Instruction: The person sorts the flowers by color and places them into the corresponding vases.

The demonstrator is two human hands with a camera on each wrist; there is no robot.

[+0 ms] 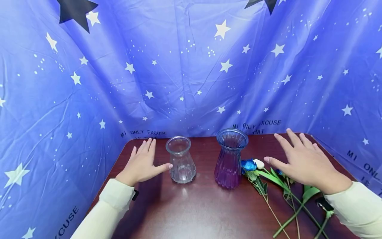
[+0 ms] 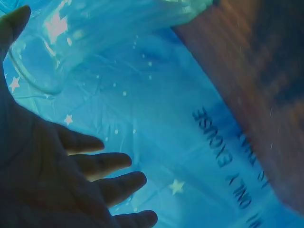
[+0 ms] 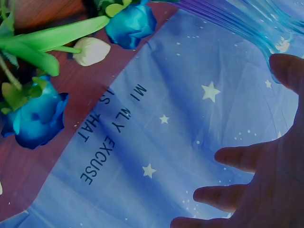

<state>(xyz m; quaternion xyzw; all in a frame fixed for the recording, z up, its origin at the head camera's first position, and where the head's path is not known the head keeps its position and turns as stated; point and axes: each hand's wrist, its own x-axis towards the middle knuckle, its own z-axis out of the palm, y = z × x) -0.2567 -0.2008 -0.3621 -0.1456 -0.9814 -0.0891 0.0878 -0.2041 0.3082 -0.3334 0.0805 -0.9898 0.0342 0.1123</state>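
Head — left hand point(image 1: 141, 164) splayed near vase point(image 1: 183, 166), right hand point(image 1: 307, 164) near flowers point(image 1: 248, 165).

Clock positions: 12 o'clock points away from the person. A passage runs from 6 to 12 o'clock between the clear vase point(image 1: 182, 169) and the purple-blue vase point(image 1: 228, 166). Bare counter point(image 1: 191, 212) extends at 6 o'clock of both. Obstacle at 4 o'clock of the purple-blue vase: flowers point(image 1: 271, 177), partly below the right hand point(image 1: 308, 166). Obstacle at 3 o'clock of the left hand point(image 1: 142, 165): clear vase. Cloth backdrop point(image 1: 185, 73) blocks 12 o'clock.
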